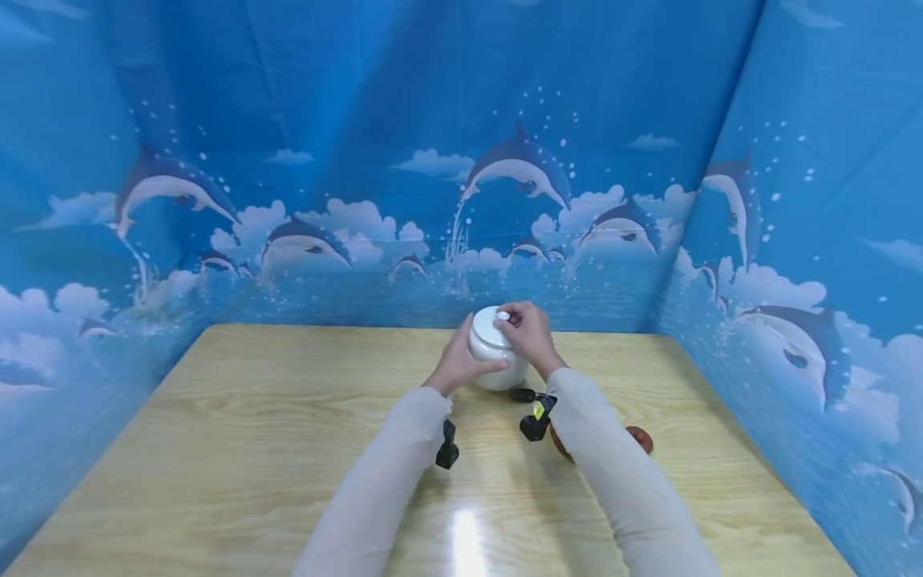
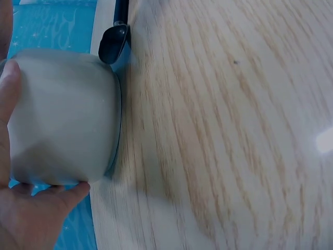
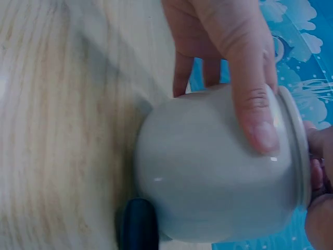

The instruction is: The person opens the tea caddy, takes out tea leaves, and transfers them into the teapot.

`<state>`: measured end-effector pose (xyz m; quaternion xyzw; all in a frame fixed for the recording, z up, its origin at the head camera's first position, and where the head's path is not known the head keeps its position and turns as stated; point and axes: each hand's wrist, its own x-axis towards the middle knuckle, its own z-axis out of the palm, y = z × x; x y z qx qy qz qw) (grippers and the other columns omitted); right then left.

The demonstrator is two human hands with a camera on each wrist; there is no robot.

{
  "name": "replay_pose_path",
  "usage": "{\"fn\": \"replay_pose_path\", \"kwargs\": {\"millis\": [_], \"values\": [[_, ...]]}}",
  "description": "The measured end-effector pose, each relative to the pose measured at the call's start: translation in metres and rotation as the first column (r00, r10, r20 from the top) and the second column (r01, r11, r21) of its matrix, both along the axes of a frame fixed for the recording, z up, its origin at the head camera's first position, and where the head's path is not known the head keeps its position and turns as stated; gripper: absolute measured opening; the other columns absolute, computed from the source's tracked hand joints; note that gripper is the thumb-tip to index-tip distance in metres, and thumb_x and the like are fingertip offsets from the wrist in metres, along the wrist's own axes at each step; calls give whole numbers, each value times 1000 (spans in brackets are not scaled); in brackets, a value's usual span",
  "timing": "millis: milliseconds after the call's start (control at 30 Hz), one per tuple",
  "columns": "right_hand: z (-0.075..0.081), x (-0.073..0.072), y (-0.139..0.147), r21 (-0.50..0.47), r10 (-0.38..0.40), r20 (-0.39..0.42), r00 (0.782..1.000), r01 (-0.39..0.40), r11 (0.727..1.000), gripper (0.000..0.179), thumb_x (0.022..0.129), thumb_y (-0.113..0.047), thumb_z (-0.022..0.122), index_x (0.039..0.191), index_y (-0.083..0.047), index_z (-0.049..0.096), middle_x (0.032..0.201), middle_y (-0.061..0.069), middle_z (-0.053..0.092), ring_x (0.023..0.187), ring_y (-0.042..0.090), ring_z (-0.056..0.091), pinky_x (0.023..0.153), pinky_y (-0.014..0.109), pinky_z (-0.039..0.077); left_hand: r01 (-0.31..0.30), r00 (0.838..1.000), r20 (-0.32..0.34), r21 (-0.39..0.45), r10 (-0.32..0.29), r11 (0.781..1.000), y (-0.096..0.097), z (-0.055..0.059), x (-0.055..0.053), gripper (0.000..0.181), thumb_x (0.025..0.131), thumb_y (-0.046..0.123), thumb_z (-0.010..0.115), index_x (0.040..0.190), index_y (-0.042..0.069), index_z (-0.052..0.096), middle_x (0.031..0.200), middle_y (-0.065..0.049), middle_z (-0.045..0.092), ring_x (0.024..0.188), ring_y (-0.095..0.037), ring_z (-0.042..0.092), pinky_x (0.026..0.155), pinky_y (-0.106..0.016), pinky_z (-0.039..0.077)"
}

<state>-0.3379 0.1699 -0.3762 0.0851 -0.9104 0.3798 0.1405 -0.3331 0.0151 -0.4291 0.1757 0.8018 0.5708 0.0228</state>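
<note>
A white ceramic jar [image 1: 513, 375] with a white lid [image 1: 487, 327] on it stands near the table's back edge. Round its left side my left hand [image 1: 461, 359] holds the body, thumb on the near face; in the left wrist view the fingers spread along the jar wall [image 2: 65, 120]. My right hand [image 1: 534, 334] pinches the lid's small round knob from above. At the right wrist view's edge, that hand [image 3: 321, 182] is only partly visible by the lid. A black-handled scoop [image 2: 113, 46] lies on the table close to the jar's base.
Beneath and beside my right forearm are reddish-brown objects [image 1: 640, 439], mostly covered, so their kind is unclear. The wooden table [image 1: 288, 449] ends at a blue dolphin-print curtain [image 1: 375, 200] behind and at both sides. A small black camera sits at each wrist.
</note>
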Motion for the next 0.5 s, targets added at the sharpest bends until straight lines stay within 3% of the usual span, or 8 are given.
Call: {"fn": "replay_pose_path", "kwargs": {"millis": [167, 500], "values": [[-5, 1, -2, -59, -19, -11, 1000, 18, 998, 22, 93, -14, 64, 110, -1, 67, 97, 13, 58, 86, 23, 54, 74, 34, 48, 8, 1000, 21, 10, -9, 1000, -1, -3, -3, 114, 69, 38, 86, 155, 20, 14, 149, -6, 37, 126, -24, 47, 104, -44, 42], [-7, -2, -7, -134, -65, -16, 998, 62, 989, 18, 92, -12, 64, 106, -2, 68, 98, 13, 58, 88, 23, 53, 75, 33, 46, -44, 999, 5, -81, 45, 996, -4, -3, -8, 120, 62, 51, 86, 154, 15, 19, 145, -12, 44, 123, -27, 51, 101, -45, 45]]}}
